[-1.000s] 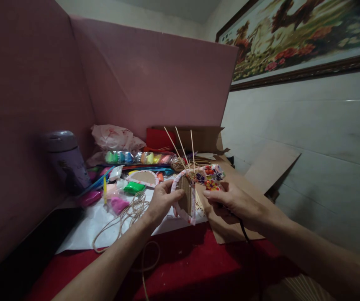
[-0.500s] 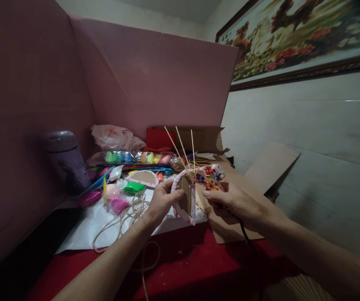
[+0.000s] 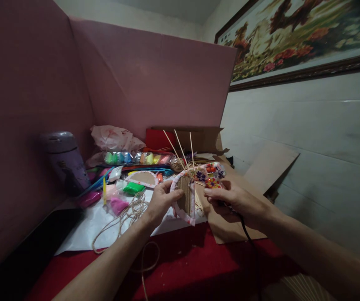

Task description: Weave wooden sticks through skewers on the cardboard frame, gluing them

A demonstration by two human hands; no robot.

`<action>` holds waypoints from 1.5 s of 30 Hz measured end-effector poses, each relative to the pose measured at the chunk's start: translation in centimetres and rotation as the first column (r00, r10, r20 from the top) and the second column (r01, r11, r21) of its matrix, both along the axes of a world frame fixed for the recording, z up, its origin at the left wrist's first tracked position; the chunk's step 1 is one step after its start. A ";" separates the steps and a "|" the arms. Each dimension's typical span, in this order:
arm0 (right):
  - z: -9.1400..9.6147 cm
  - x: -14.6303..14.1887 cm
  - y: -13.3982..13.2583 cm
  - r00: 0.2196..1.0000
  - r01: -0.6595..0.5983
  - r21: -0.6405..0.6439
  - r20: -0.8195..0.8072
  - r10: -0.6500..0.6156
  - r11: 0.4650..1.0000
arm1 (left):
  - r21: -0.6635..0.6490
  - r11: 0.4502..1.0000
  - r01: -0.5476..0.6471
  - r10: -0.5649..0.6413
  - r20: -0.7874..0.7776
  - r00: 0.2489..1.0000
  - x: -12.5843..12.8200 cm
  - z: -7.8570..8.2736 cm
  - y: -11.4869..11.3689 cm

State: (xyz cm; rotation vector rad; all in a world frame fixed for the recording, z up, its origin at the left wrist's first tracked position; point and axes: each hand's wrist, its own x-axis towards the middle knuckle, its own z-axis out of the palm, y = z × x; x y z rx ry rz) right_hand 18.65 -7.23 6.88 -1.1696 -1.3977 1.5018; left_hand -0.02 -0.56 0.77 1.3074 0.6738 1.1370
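Observation:
My left hand (image 3: 164, 198) pinches a half-round cardboard piece (image 3: 184, 198) edged with pink-and-white patterned trim, thumb on its front face. Three thin wooden sticks (image 3: 181, 148) rise fanned out from its upper edge. In my right hand (image 3: 230, 194) is a flower-patterned glue gun (image 3: 210, 173), with a black cord (image 3: 245, 232) trailing below. Its front end points left at the top of the cardboard, by the stick bases; whether it touches cannot be made out. Behind my left hand lies a second trimmed half-round piece (image 3: 144, 178).
Loose twine (image 3: 132, 213) curls across the white sheet (image 3: 79, 232) and over the red cloth (image 3: 180, 267). Coloured clay packets (image 3: 134, 188) and a purple bottle (image 3: 67, 163) stand left. Flat cardboard (image 3: 236, 225) lies right, beside the tiled wall. Pink panels (image 3: 155, 79) enclose the back.
Almost nothing differs. The sticks and the glue gun have shifted very slightly, while both hands keep their grip.

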 end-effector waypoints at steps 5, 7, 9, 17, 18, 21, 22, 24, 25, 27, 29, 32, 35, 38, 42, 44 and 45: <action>0.0 0.6 0.0 0.999 -0.047 0.021 0.001 0.047 0.999 | -0.010 1.000 0.021 -0.021 0.015 1.000 -0.1 -0.3 0.3; -0.2 0.7 0.1 0.999 -0.050 0.020 0.010 0.050 0.999 | -0.018 0.999 0.029 -0.029 0.016 0.999 -0.2 -0.3 0.3; -0.4 0.8 0.2 1.000 -0.026 0.047 -0.015 0.026 0.999 | -0.021 0.999 0.036 -0.035 0.020 0.999 -0.2 -0.3 0.4; 0.1 1.4 0.5 0.992 0.021 0.119 -0.128 -0.006 0.993 | -0.032 0.999 0.042 -0.042 0.011 0.999 -0.2 -0.2 0.4; 0.1 1.4 0.5 0.992 0.030 0.113 -0.124 -0.016 0.993 | -0.031 0.998 0.047 -0.047 0.005 0.999 -0.1 -0.2 0.3; 0.0 1.2 0.5 0.997 0.036 0.074 -0.067 -0.031 0.997 | -0.024 0.999 0.048 -0.049 -0.016 0.999 -0.1 -0.3 0.3; -0.2 1.1 0.6 0.998 0.029 0.063 -0.049 -0.026 0.998 | -0.019 0.999 0.046 -0.046 -0.022 0.999 -0.1 -0.3 0.3; -0.4 0.9 0.7 1.000 0.012 0.055 -0.022 -0.011 0.998 | -0.014 0.999 0.046 -0.047 -0.030 0.998 -0.1 -0.3 0.4; -0.5 0.8 0.8 1.000 0.007 0.056 -0.011 -0.006 0.998 | -0.014 0.999 0.051 -0.051 -0.029 0.998 -0.2 -0.4 0.4; -0.5 0.5 0.8 1.000 0.001 0.059 0.003 -0.002 0.998 | -0.014 0.998 0.059 -0.060 -0.028 0.998 -0.2 -0.5 0.4; -0.3 0.2 0.7 1.000 -0.008 0.054 0.019 0.007 0.999 | -0.006 0.998 0.057 -0.057 -0.024 0.998 -0.1 -0.5 0.4; 0.1 -0.4 0.5 0.998 -0.023 0.027 0.059 0.021 0.999 | 0.003 0.999 0.050 -0.050 -0.027 0.998 -0.1 -0.4 0.2; 0.3 -0.7 0.5 0.997 -0.010 -0.004 0.078 0.011 1.000 | 0.001 0.998 0.057 -0.057 -0.034 0.998 0.0 -0.3 0.1; 0.0 -0.4 0.6 0.998 -0.003 -0.024 0.062 0.004 1.000 | 0.015 0.999 0.048 -0.047 -0.046 0.998 0.0 -0.2 0.1; -0.3 0.0 0.7 0.998 0.040 -0.029 0.040 -0.039 0.999 | 0.005 0.999 0.036 -0.036 -0.058 0.998 -0.1 -0.2 0.1; -0.2 -0.1 0.7 0.999 0.034 -0.043 0.035 -0.032 0.999 | -0.006 0.999 0.032 -0.033 -0.057 0.998 -0.1 -0.1 0.1; -0.1 -0.2 0.6 0.999 0.026 -0.051 0.037 -0.024 0.998 | -0.010 0.999 0.031 -0.031 -0.055 0.998 -0.1 -0.1 0.1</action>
